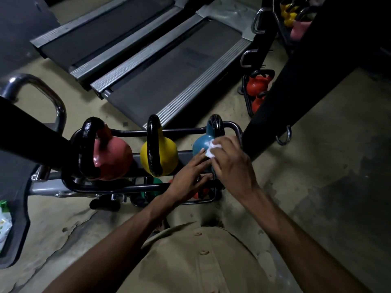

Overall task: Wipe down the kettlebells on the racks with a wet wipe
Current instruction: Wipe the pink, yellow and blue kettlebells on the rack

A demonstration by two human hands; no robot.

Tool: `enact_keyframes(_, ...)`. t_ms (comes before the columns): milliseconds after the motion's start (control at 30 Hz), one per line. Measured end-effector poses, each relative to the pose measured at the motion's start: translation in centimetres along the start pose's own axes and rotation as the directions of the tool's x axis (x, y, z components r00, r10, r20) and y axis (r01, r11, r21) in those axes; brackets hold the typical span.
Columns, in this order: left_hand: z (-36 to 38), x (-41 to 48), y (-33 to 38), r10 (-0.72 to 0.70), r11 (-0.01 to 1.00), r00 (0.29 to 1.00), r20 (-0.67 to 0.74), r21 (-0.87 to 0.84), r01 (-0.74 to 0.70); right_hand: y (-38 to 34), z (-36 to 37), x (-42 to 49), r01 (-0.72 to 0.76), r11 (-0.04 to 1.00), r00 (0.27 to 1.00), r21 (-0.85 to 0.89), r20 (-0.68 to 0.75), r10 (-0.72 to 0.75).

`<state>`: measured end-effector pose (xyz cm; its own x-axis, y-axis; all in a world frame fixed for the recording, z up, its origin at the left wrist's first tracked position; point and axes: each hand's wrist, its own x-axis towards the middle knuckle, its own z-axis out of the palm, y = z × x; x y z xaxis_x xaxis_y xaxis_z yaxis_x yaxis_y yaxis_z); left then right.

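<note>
Head view: right hand (230, 166) fingers curled round the white wipe (211, 150), pressing it on the blue kettlebell (201, 144) at the rack's (127, 132) right end. Left hand (188, 178) flat, fingers straight, touching its near side. Yellow kettlebell (167, 153) and pink kettlebell (114, 157) sit to the left.

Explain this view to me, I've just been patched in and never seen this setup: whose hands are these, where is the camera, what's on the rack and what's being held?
There is no machine here. A person works with bare hands, and the one picture comes from a camera worn on their head, looking forward and down. The top shelf of the rack holds a pink kettlebell, a yellow kettlebell and a blue kettlebell. The right hand grips a white wet wipe against the blue one. The left hand rests on its lower side with straight fingers. Two treadmills lie on the floor beyond.
</note>
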<state>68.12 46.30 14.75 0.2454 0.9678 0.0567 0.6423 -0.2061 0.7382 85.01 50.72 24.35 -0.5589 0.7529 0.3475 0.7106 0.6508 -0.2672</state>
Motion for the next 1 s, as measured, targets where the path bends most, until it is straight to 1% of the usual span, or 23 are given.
enact_keyframes(67, 0.1, 0.0, -0.1, 0.004, 1.0, 1.0, 0.008, -0.002, -0.004, -0.1, 0.2, -1.8, -0.077, 0.994, 0.994, 0.08, -0.065, 0.082)
enact_keyframes(100, 0.1, -0.1, -0.1, 0.003, 1.0, 1.0, 0.011, -0.006, -0.003, -0.3, 0.3, -2.2, -0.155, 0.975, 0.98, 0.157, -0.102, 0.172)
enact_keyframes(133, 0.1, -0.1, -0.2, 0.002, 1.0, 1.0, 0.01, -0.011, -0.002, -0.6, 0.2, -2.3, -0.246, 0.931, 0.948, 0.271, -0.133, 0.289)
enact_keyframes(167, 0.1, -0.1, -0.1, 0.002, 1.0, 1.0, 0.007, -0.015, -0.001, -1.0, -0.1, -2.0, -0.337, 0.851, 0.896, 0.402, -0.139, 0.421)
enact_keyframes(200, 0.1, -0.1, -0.1, 0.0, 1.0, 1.0, 0.003, -0.017, 0.0, -1.2, -0.3, -1.5, -0.425, 0.732, 0.828, 0.533, -0.098, 0.552)
enact_keyframes(233, 0.0, -0.1, -0.1, -0.001, 1.0, 1.0, 0.001, -0.012, 0.001, -1.1, -0.4, -0.8, -0.501, 0.582, 0.75, 0.641, -0.014, 0.661)
enact_keyframes(267, 0.0, -0.1, -0.1, -0.001, 1.0, 1.0, 0.002, -0.003, 0.001, -0.6, -0.2, 0.0, -0.552, 0.399, 0.671, 0.732, 0.106, 0.734)
enact_keyframes(300, 0.0, -0.2, 0.0, 0.001, 1.0, 1.0, 0.004, 0.002, -0.001, -0.2, -0.1, 0.9, -0.574, 0.224, 0.605, 0.788, 0.224, 0.764)
enact_keyframes(333, -0.1, -0.2, 0.0, 0.005, 1.0, 1.0, 0.005, 0.004, -0.005, 0.4, 0.1, 1.7, -0.576, 0.082, 0.56, 0.813, 0.319, 0.765)
enact_keyframes(367, -0.1, -0.2, 0.0, 0.008, 1.0, 1.0, 0.005, 0.004, -0.008, 0.8, 0.2, 2.6, -0.584, 0.011, 0.534, 0.812, 0.374, 0.759)
enact_keyframes(400, -0.1, -0.2, 0.0, 0.012, 1.0, 1.0, 0.005, 0.005, -0.012, 1.2, 0.2, 3.3, -0.59, -0.013, 0.527, 0.808, 0.397, 0.752)
enact_keyframes(467, -0.2, -0.2, 0.0, 0.011, 1.0, 1.0, 0.004, 0.011, -0.011, 1.5, 0.0, 4.0, -0.588, 0.046, 0.56, 0.808, 0.365, 0.743)
enact_keyframes(500, -0.2, -0.2, 0.0, 0.007, 1.0, 1.0, 0.007, 0.012, -0.007, 1.3, -0.2, 4.0, -0.581, 0.115, 0.594, 0.806, 0.324, 0.736)
enact_keyframes(533, -0.2, -0.2, 0.0, 0.005, 1.0, 1.0, 0.01, 0.009, -0.006, 1.0, -0.3, 3.7, -0.578, 0.213, 0.633, 0.788, 0.269, 0.726)
enact_keyframes(567, -0.2, -0.2, 0.1, 0.004, 1.0, 1.0, 0.011, 0.005, -0.004, 0.7, -0.4, 3.1, -0.575, 0.355, 0.68, 0.737, 0.19, 0.708)
enact_keyframes(633, 0.0, -0.2, 0.2, -0.001, 1.0, 1.0, 0.004, -0.005, 0.001, -0.2, -0.2, 1.6, -0.521, 0.651, 0.783, 0.552, 0.006, 0.622)
enact_keyframes(667, 0.0, -0.2, 0.2, -0.006, 1.0, 1.0, 0.0, -0.008, 0.006, -0.3, 0.1, 1.0, -0.458, 0.747, 0.833, 0.482, -0.061, 0.55)
enact_keyframes(700, 0.1, -0.2, 0.3, -0.009, 1.0, 1.0, -0.004, -0.008, 0.009, -0.4, 0.4, 0.9, -0.395, 0.816, 0.873, 0.423, -0.105, 0.477)
enact_keyframes(767, 0.1, -0.2, 0.3, -0.01, 1.0, 1.0, -0.004, -0.004, 0.01, 0.3, 0.8, 1.8, -0.294, 0.896, 0.92, 0.333, -0.155, 0.359)
enact_keyframes(833, 0.0, -0.1, 0.2, 0.001, 1.0, 1.0, 0.001, 0.001, -0.001, 1.4, 1.1, 4.1, -0.302, 0.914, 0.927, 0.27, -0.142, 0.348)
enact_keyframes(867, -0.1, -0.1, 0.1, 0.008, 1.0, 1.0, 0.005, 0.003, -0.008, 1.9, 1.2, 5.5, -0.328, 0.911, 0.926, 0.25, -0.108, 0.363)
enact_keyframes(933, -0.2, -0.1, -0.1, 0.008, 1.0, 1.0, 0.015, 0.013, -0.009, 2.9, 1.2, 8.8, -0.385, 0.898, 0.92, 0.215, 0.008, 0.392)
enact_keyframes(1000, -0.3, -0.2, 0.0, 0.004, 1.0, 1.0, 0.026, 0.017, -0.005, 3.7, 1.1, 12.0, -0.455, 0.874, 0.889, 0.172, 0.141, 0.435)
